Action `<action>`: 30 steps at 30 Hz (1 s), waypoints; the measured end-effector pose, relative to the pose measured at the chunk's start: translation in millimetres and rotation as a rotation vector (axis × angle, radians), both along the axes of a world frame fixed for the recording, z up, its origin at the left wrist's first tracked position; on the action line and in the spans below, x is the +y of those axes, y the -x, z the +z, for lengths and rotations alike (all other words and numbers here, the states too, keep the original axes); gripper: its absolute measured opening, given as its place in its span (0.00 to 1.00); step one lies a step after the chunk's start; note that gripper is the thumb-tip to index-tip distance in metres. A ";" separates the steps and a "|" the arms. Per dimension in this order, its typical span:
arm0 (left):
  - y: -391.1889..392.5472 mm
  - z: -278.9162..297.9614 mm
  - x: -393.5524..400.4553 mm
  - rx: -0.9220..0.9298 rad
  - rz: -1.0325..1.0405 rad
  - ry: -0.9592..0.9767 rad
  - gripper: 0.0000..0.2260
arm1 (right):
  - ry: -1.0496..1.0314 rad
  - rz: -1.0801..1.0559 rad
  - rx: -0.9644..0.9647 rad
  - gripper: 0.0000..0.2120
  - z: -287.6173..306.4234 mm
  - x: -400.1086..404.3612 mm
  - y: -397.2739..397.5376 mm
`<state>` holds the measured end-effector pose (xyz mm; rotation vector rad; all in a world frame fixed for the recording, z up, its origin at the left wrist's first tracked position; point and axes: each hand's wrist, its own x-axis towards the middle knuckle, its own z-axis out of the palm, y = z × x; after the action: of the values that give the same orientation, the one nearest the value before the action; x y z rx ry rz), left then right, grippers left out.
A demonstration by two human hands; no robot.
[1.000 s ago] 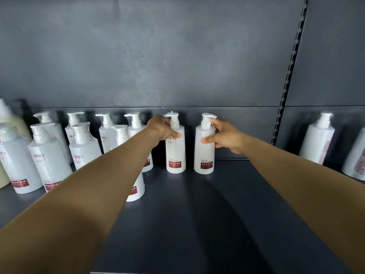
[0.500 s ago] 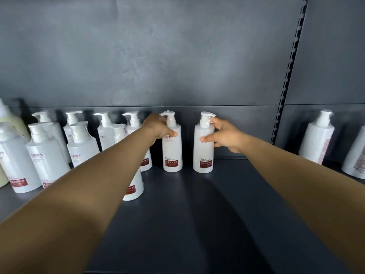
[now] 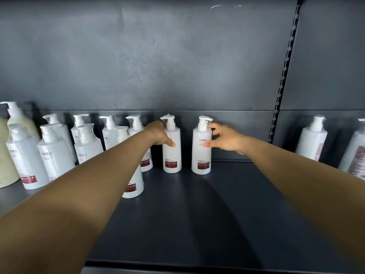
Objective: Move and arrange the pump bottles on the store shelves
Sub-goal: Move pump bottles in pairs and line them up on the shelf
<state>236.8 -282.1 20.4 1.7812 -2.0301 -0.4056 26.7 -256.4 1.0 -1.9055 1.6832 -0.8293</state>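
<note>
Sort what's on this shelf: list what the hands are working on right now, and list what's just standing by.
In hand:
- left hand gripping the left white pump bottle
- right hand, thumb touching the right white pump bottle

Standing by:
- cluster of white bottles at left
- cream bottle
- two bottles in the next bay

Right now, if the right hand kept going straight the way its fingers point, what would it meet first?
The right hand points left toward the white pump bottle beside it, so it would probably meet that bottle's shoulder and pump neck first. Its thumb looks at the bottle's side already; whether the other fingers touch is unclear.
</note>
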 end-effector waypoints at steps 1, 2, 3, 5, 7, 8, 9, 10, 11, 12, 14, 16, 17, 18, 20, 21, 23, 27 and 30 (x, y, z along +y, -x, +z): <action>0.8 1.2 4.2 -0.035 0.003 -0.008 0.30 | -0.013 -0.006 0.057 0.30 1.9 3.0 3.3; 2.2 2.7 9.5 -0.072 0.000 -0.016 0.29 | -0.024 -0.012 0.124 0.32 4.0 7.1 6.7; 3.9 4.6 15.3 -0.112 -0.004 -0.027 0.29 | -0.035 -0.015 0.192 0.34 6.9 12.0 10.0; 8.1 8.1 27.6 -0.203 -0.018 -0.046 0.29 | -0.045 -0.013 0.315 0.37 12.5 23.6 15.6; 12.3 12.7 41.2 -0.282 -0.035 -0.050 0.32 | -0.035 -0.013 0.430 0.38 19.0 36.2 19.9; 14.6 14.8 47.3 -0.314 -0.046 -0.051 0.34 | -0.029 -0.013 0.482 0.38 22.2 43.1 21.6; 17.1 17.2 54.4 -0.341 -0.059 -0.056 0.37 | -0.027 -0.012 0.528 0.39 25.2 50.0 23.4; 20.1 19.5 61.7 -0.368 -0.075 -0.063 0.40 | -0.031 -0.013 0.568 0.39 27.9 57.0 25.3; 23.2 22.5 70.3 -0.397 -0.093 -0.064 0.41 | -0.037 -0.016 0.608 0.40 31.0 64.5 26.9; 26.2 25.5 78.4 -0.433 -0.106 -0.060 0.42 | -0.042 -0.018 0.644 0.40 34.0 72.6 28.2; 31.6 32.0 93.0 -0.499 -0.123 -0.040 0.41 | -0.050 -0.020 0.700 0.39 39.7 89.7 31.3; 36.0 38.1 105.7 -0.540 -0.137 -0.024 0.41 | -0.060 -0.024 0.733 0.39 45.0 107.1 35.3; 37.7 40.9 111.8 -0.552 -0.147 -0.016 0.40 | -0.067 -0.029 0.743 0.39 47.7 115.5 37.0; 39.1 43.2 117.9 -0.563 -0.156 -0.009 0.40 | -0.074 -0.030 0.747 0.39 50.3 123.4 38.6; 42.5 46.2 130.8 -0.573 -0.173 0.003 0.37 | -0.082 -0.040 0.745 0.40 53.9 139.2 41.8; 43.9 46.2 136.5 -0.573 -0.181 0.007 0.36 | -0.084 -0.046 0.745 0.40 54.7 146.5 42.8; 47.9 42.9 150.6 -0.569 -0.198 0.010 0.37 | -0.098 -0.065 0.746 0.40 52.6 166.8 45.7; 56.2 28.9 171.4 -0.538 -0.215 -0.032 0.43 | -0.161 -0.088 0.734 0.41 40.8 204.5 54.1; 67.6 20.6 187.6 -0.506 -0.247 -0.067 0.44 | -0.197 -0.111 0.740 0.41 32.8 228.5 69.1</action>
<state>169.2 -94.5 41.0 1.8104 -2.6259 -0.0928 -42.4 -28.0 33.8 -2.1261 2.1915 0.0521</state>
